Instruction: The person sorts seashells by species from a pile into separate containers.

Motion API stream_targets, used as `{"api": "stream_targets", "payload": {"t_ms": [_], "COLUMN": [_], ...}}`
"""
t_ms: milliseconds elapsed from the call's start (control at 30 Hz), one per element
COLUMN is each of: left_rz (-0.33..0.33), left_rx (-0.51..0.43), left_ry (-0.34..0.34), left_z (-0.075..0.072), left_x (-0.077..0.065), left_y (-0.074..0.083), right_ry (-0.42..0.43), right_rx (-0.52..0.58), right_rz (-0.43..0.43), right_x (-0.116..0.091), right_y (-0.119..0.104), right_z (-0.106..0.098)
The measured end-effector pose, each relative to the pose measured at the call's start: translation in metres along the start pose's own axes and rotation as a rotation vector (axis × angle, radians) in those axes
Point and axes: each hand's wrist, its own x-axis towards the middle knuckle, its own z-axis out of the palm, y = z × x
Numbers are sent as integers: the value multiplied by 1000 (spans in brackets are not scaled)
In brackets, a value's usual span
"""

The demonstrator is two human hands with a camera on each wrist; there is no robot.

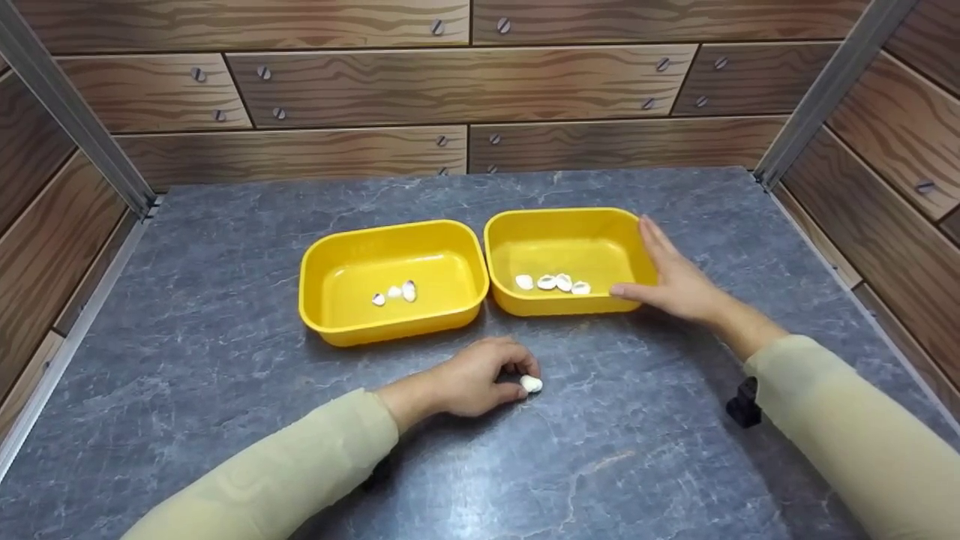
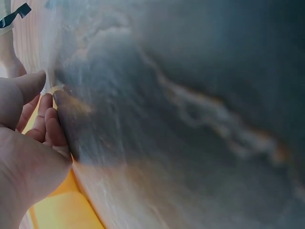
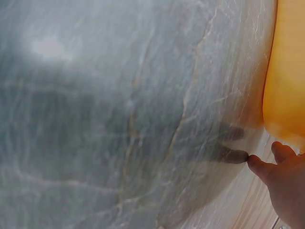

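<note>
In the head view my left hand [image 1: 484, 375] is low over the table in front of the two yellow bins, pinching a small white seashell [image 1: 531, 384] between thumb and fingertips. The left wrist view shows this hand [image 2: 35, 138] from its side, the seashell hidden. My right hand [image 1: 679, 281] rests spread against the right end of the right yellow bin [image 1: 570, 304], thumb over its front rim and fingers along its side. Several white seashells [image 1: 562, 283] lie in that bin. Inside the left yellow bin [image 1: 397, 328] are 3 small shells [image 1: 409, 291] with purplish marks.
Both bins stand side by side, their near ends almost touching, on a dark grey marbled table [image 1: 637, 465]. Wood-patterned panels [image 1: 465, 82] close off the back and sides, with metal posts [image 1: 82, 112] at the corners. A small black device [image 1: 745, 403] sits under the right sleeve.
</note>
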Motion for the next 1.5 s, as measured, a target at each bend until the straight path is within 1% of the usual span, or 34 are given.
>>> {"api": "stream_targets", "payload": {"t_ms": [167, 267, 500, 667, 800, 933, 1033, 1133, 1233, 1367, 1500], "left_rz": [-25, -33, -25, -43, -60, -52, -30, -2, 19, 12, -20], "left_rx": [-66, -86, -78, -96, -107, -100, -82, -96, -122, -133, -124], "left_ry": [-2, 1, 22, 10, -2, 9, 30, 62, 109, 179, 243], "left_z": [-1, -2, -5, -8, -13, -22, -30, -38, -49, -68, -84], "left_x": [2, 2, 2, 4, 5, 7, 12, 19, 28, 42, 57], "left_y": [0, 1, 4, 5, 9, 17, 24, 31, 38, 47, 49], "right_ry": [2, 5, 2, -1, -3, -2, -2, -3, -1, 4, 6], "right_rx": [-3, -5, -6, -4, -3, -5, -5, -5, -6, 0, 4], "right_rz": [2, -3, -15, -11, -9, -10, -12, -13, -14, -12, -5], "right_x": [0, 0, 0, 0, 0, 0, -1, 0, 0, 0, 1], "right_y": [1, 1, 2, 2, 2, 2, 2, 2, 2, 1, 0], "right_z": [1, 1, 1, 1, 1, 1, 1, 2, 2, 1, 0]}}
